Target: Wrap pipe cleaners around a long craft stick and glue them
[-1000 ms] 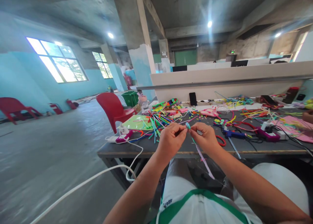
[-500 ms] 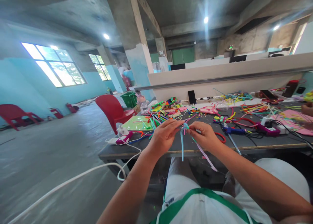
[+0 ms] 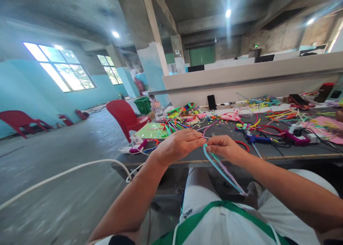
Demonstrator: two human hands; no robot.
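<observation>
Both my hands meet above the table's front edge, fingertips pinched close together around fuzzy pipe cleaners. My left hand [image 3: 180, 144] has its fingers pressed together, the back of the hand facing up. Thumb and forefinger of my right hand [image 3: 226, 148] close on the turquoise bunched end. A light blue pipe cleaner [image 3: 218, 170] hangs down from there toward my lap. Beside it runs a pale purple pipe cleaner [image 3: 229, 175] with a green upper part; their lower ends come together. A pink strand [image 3: 205, 130] arches up behind my fingertips. The exact join is hidden by my fingers.
Many loose pipe cleaners [image 3: 175, 126] lie on the dark table [image 3: 193, 163]. A blue glue gun [image 3: 258, 139], purple power strips [image 3: 296, 138] and cables are to the right. A phone [image 3: 211, 102] leans at the back. A red chair [image 3: 123, 118] stands left. Another person's hand shows at far right.
The light blue pipe cleaner hung straight down; now it slants right and its end meets the pale purple one's. My hands have shifted slightly lower, and the bunched end is more covered by fingers.
</observation>
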